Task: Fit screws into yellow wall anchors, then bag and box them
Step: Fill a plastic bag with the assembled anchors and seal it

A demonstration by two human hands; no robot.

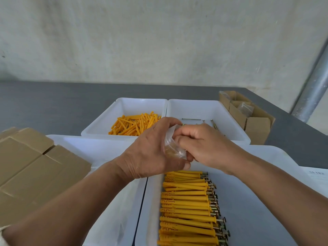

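Note:
A small clear plastic bag [173, 146] is held between both hands above the near trays. My left hand [152, 150] grips its left side, fingers curled round it. My right hand [200, 144] pinches its upper right edge. What is inside the bag is too blurred to tell. Below the hands, a row of yellow anchors with screws fitted [190, 206] lies in the near right white tray [257, 210]. Loose yellow anchors [134, 124] fill the far left tray [99, 125]. A few loose screws [191, 119] lie in the far right tray [230, 119].
Closed brown cardboard boxes [35, 167] are stacked at the left. An open cardboard box [248, 116] holding clear bags stands at the far right. Another white tray [99, 151] lies under my left forearm. The grey table [44, 103] runs back to a wall; a metal pole [314, 86] rises at right.

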